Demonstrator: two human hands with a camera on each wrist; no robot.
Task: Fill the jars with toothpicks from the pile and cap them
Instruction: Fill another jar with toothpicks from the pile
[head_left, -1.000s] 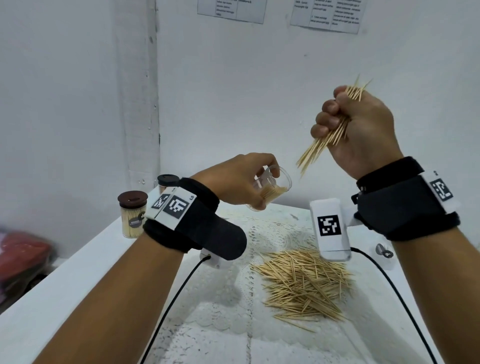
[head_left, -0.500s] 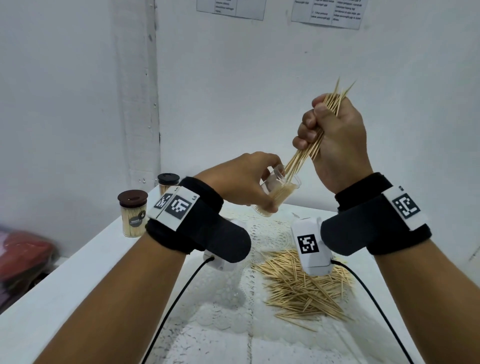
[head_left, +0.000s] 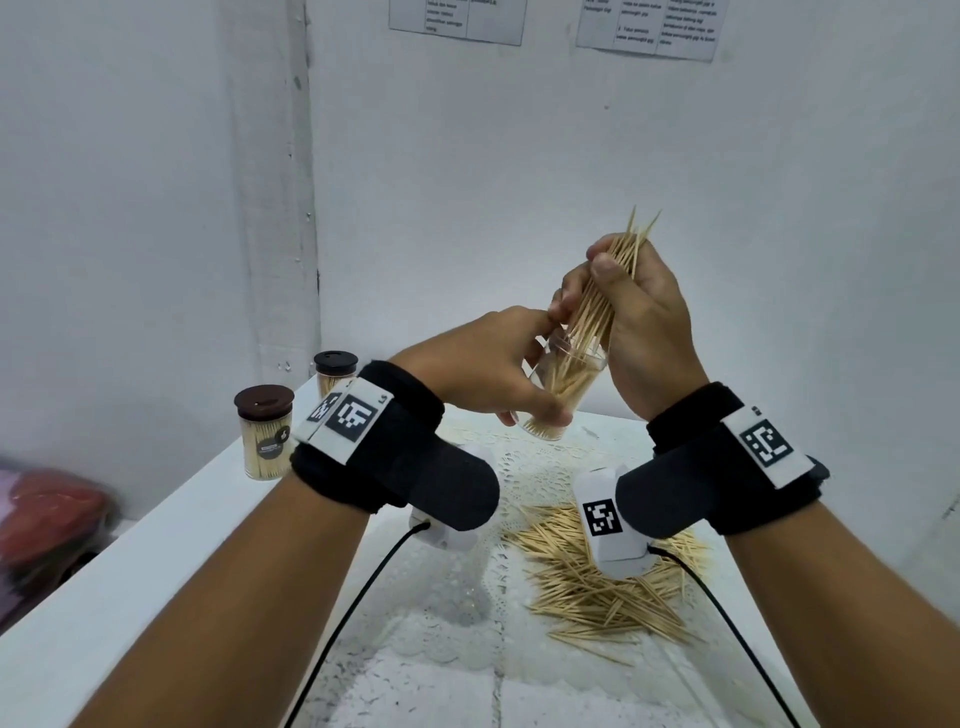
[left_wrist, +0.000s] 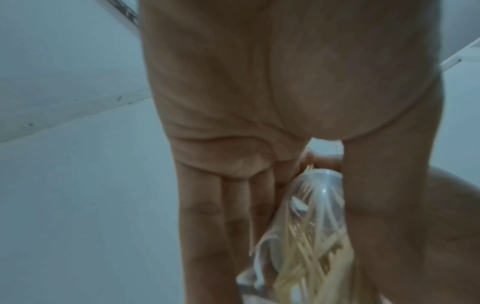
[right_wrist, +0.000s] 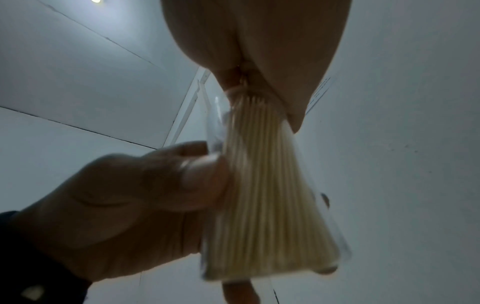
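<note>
Head view: I saw the left hand (head_left: 483, 364) curled round a clear open jar (head_left: 563, 395), held tilted above the white table (head_left: 171, 525); fingers wrapped the jar's wall, thumb near the base; the right hand (head_left: 639, 322) was clamped in a fist on a bundle of toothpicks (head_left: 602, 301); lower ends of the bundle were down inside the jar's mouth, upper tips stuck out above the fist; jar already partly full; loose pile of toothpicks (head_left: 602, 582) lay on the table below the wrists, partly hidden by the right wrist camera; two capped jars stood at the table's far left edge: nearer one with a brown cap (head_left: 264, 436), farther one with a black cap (head_left: 335, 371), both packed with toothpicks; papers on the wall behind, text too small to read.

Left wrist view: I saw the palm and fingers (left_wrist: 205, 226) along the jar (left_wrist: 311, 226); sticks blurred inside it; thumb on the opposite wall.

Right wrist view: bundle (right_wrist: 265, 185) fanned down out of the fist (right_wrist: 259, 51) into the jar; left hand (right_wrist: 124, 205) gripping the jar's side.
</note>
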